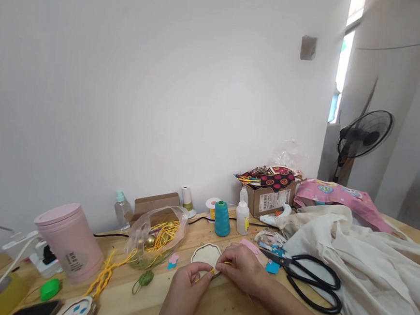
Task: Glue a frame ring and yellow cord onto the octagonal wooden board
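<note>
A cream piece with a scalloped dark outline [206, 254] lies on the table just beyond my fingers. My left hand [190, 284] is closed in a pinch on a yellow cord [213, 271] at the near edge of this piece. Close beside it, my right hand [241, 267] also pinches the yellow cord, thumb and fingertips together. The fingertips of both hands nearly meet, and they partly hide the cord and the edge. A loose yellow end hangs below my right wrist.
Black-handled scissors [313, 277] and white cloth [362, 257] lie to the right. Behind stand a teal thread cone [222, 220], a glue bottle [242, 218] and a full cardboard box [270, 201]. Leftward are a bag of yellow cord [158, 238], green thread [145, 278] and a pink canister [70, 243].
</note>
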Available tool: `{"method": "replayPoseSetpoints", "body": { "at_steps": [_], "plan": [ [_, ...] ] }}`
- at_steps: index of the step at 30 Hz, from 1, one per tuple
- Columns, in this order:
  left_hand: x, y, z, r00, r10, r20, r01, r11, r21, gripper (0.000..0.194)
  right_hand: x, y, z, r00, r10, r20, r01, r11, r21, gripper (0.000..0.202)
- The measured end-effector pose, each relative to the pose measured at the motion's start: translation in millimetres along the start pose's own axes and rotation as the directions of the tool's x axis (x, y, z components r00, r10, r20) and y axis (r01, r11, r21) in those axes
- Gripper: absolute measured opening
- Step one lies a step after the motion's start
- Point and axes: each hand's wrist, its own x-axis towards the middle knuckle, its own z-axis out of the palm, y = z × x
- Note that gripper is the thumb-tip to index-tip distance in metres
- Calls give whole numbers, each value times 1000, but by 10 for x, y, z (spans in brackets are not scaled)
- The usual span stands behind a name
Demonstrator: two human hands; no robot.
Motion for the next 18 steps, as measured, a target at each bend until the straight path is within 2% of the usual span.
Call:
{"method": "replayPoseSetpoints", "body": {
  "at_steps": [9,13,18],
  "plan": [
    [1,12,-21,990,82,117,-86,996,27,22,-4,9,49,998,-62,-30,61,997,-44,14],
    [2,-2,-25,992,58,108,-63,997,52,24,-6,-9,63,997,-62,-55,58,995,-76,12],
    [12,-45,-29,994,44,98,-45,999,6,25,-2,-42,68,994,-53,-92,45,995,-86,11]
  ]
}}
